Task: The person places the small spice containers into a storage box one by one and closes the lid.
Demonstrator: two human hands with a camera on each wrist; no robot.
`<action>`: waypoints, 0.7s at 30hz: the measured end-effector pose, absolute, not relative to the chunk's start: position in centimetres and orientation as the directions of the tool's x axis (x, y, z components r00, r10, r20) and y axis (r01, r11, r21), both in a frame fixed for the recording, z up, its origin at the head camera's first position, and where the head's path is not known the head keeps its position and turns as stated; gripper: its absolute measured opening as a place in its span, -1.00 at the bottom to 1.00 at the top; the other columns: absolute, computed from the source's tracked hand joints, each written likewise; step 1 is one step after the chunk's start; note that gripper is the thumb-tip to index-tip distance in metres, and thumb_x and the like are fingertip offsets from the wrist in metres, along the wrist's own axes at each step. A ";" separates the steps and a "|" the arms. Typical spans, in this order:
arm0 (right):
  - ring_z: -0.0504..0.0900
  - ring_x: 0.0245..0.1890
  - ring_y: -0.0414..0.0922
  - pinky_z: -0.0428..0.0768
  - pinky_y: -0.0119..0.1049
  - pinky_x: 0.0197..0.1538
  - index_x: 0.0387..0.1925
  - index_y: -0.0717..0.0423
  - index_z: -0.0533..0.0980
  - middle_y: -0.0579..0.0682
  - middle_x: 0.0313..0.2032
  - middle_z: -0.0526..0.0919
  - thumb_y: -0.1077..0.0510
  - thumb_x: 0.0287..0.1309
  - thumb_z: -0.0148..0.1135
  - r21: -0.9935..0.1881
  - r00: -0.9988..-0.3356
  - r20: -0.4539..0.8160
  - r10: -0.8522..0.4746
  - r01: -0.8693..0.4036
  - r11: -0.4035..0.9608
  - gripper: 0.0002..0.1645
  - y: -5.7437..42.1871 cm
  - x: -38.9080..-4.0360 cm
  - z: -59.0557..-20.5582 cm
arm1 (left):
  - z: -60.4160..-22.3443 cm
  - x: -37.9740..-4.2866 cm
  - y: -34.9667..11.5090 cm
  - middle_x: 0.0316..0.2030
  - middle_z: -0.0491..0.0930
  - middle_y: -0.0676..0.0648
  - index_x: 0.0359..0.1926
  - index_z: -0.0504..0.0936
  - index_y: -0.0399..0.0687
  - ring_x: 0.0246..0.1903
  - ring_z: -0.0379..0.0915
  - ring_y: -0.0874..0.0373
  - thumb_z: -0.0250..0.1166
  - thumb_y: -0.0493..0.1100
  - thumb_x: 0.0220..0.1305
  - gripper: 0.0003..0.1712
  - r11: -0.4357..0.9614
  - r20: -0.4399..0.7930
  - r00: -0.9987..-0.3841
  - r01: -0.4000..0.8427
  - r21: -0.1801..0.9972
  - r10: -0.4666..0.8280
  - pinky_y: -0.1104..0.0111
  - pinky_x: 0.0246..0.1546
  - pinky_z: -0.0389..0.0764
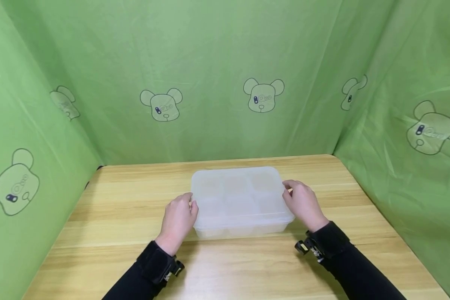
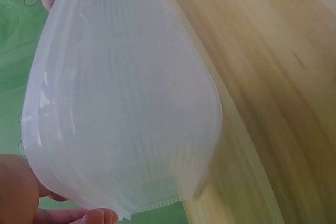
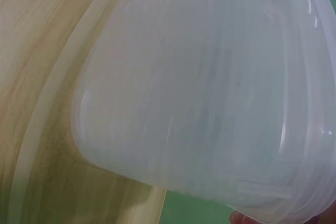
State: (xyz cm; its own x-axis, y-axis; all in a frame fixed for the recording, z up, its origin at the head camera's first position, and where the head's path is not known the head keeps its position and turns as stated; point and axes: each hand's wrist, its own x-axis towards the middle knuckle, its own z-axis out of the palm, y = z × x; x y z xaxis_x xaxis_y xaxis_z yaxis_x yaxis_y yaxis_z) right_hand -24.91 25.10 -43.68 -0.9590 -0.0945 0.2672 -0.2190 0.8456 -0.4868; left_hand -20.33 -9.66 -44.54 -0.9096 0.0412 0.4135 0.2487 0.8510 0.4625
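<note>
A translucent white plastic storage box with a lid sits on the wooden table, long side toward me. Faint compartment shapes show through the lid. My left hand grips the box's left end; in the left wrist view its fingers curl around the rim at the corner. At the right end, my right hand holds the rim with bent fingers. The right wrist view shows the box wall large, with only a bit of fingertip at the bottom edge. What lies inside the box cannot be made out.
The light wooden table extends on both sides of the box and in front of it. Green cloth walls with bear-head drawings enclose the table at the back, left and right.
</note>
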 end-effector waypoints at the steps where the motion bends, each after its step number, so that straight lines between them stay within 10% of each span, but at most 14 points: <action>1: 0.56 -0.45 -0.03 0.55 -0.15 -0.38 0.09 0.47 0.52 0.32 -0.15 0.65 0.31 0.31 0.05 -0.489 -0.959 0.267 -0.094 -0.218 0.845 -0.60 25.1 -24.9 -43.7 | -44.5 -20.3 -9.7 -0.18 0.70 -0.32 -0.02 0.65 -0.44 -0.29 0.69 -0.11 0.25 -0.29 0.30 -0.69 0.851 0.413 -0.910 0.250 0.462 0.043 0.13 -0.24 0.71; 21: 0.65 -0.32 0.06 0.63 -0.06 -0.31 0.13 0.49 0.48 0.37 -0.08 0.64 0.31 0.31 0.04 -0.503 -0.970 0.215 -0.111 -0.207 0.839 -0.57 25.0 -25.2 -43.5 | -44.2 -20.9 -10.0 -0.16 0.70 -0.33 -0.01 0.65 -0.44 -0.21 0.68 -0.16 0.27 -0.23 0.33 -0.67 0.868 0.401 -0.914 0.249 0.429 0.064 0.08 -0.16 0.69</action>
